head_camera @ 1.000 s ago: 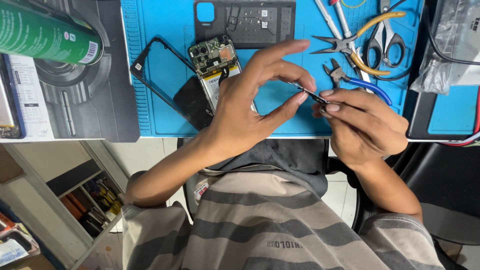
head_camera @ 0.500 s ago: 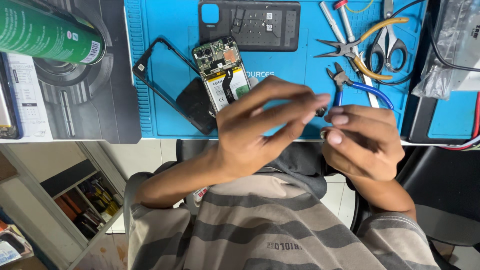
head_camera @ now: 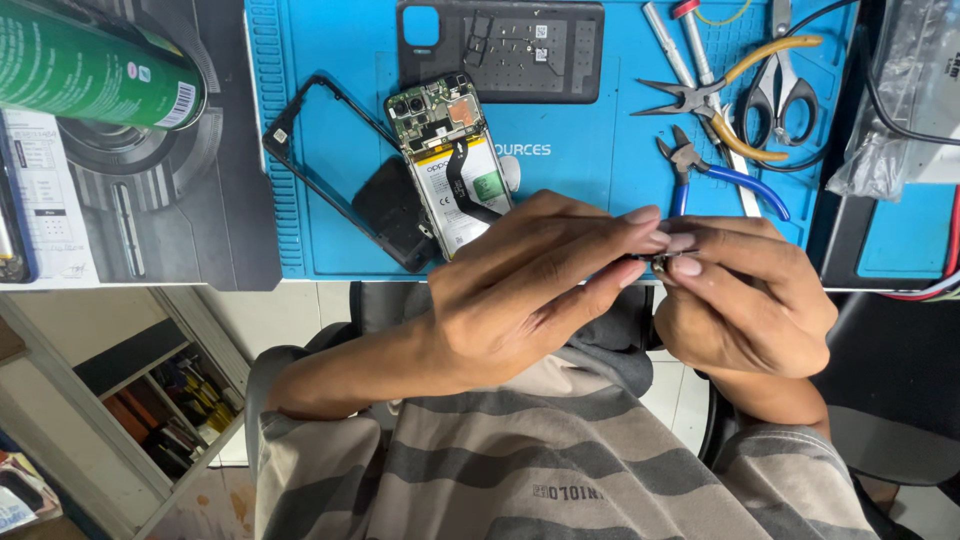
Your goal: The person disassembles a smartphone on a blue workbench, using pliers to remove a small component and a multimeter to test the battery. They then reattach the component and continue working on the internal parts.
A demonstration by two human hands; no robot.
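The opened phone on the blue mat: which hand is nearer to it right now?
Left. The left hand lies just below and right of the opened phone, its knuckles by the phone's lower corner. The right hand sits farther right, fingertips meeting the left's.

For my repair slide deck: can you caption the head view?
Both hands, left hand and right hand, pinch a tiny part over a blue mat beside an opened phone.

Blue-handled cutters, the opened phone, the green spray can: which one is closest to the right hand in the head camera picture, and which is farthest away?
From the right hand:
1. Blue-handled cutters, on the blue mat just above the hand.
2. Opened phone, mid-mat, off to the left past the left hand.
3. Green spray can, lying at the far left, off the mat.
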